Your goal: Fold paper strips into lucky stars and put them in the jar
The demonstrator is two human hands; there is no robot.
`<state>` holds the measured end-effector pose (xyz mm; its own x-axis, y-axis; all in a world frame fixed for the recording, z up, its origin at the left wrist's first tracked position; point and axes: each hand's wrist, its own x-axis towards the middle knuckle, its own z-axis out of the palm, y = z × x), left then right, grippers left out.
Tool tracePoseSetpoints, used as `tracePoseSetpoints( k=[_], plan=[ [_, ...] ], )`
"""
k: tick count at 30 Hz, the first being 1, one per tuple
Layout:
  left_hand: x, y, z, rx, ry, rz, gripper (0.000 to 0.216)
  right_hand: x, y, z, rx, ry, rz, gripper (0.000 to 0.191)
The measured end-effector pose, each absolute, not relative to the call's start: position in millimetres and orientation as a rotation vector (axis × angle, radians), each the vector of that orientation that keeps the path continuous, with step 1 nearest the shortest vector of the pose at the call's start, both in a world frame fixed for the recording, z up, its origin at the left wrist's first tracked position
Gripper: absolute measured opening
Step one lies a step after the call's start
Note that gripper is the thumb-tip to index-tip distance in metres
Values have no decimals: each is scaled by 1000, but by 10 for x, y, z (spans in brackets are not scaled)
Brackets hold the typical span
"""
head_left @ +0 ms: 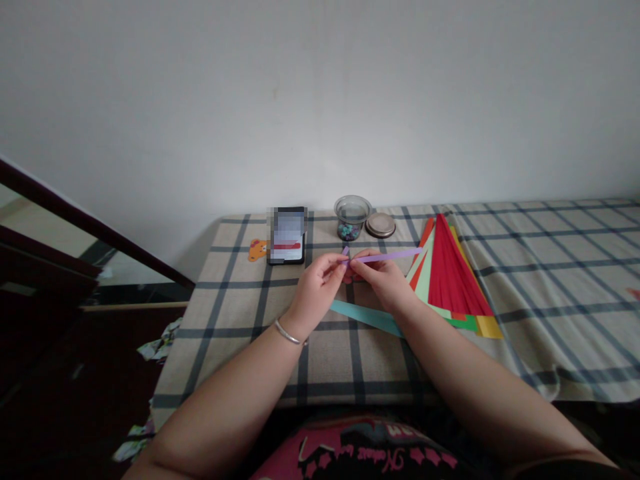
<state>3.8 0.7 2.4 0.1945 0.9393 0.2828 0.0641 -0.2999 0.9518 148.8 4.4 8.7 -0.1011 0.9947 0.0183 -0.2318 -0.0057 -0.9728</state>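
Between my fingertips is a narrow purple paper strip [393, 256], its long tail reaching right over my right hand. My left hand [323, 279] pinches the strip near a short end that sticks up. Close against it, my right hand [379, 272] pinches the same strip, where it seems folded or looped; the fingers hide the exact shape. A light blue paper strip [367, 317] lies on the cloth below my hands, running partly under my right forearm. Fanned strips in red [455, 280], orange, green and yellow rest just right of my right hand.
A clear jar [353, 212] holding small teal and purple pieces stands behind my hands, beside its round lid [381, 225]. At the left is a phone [287, 237] next to a bear-shaped piece [257, 250]. A checked cloth [235, 313] covers the table, which meets the wall.
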Motion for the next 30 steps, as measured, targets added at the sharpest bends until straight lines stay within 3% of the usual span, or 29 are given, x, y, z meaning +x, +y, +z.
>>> tracePoseSetpoints(
  k=[23,30],
  plan=[
    [32,-8,31,1493,924,1260,16,1462,16,123,-959,-1056,1419,36],
    [46,-28,90,1404,848,1271,18,1498,-5,105,-868,-966,1586,30]
  ],
)
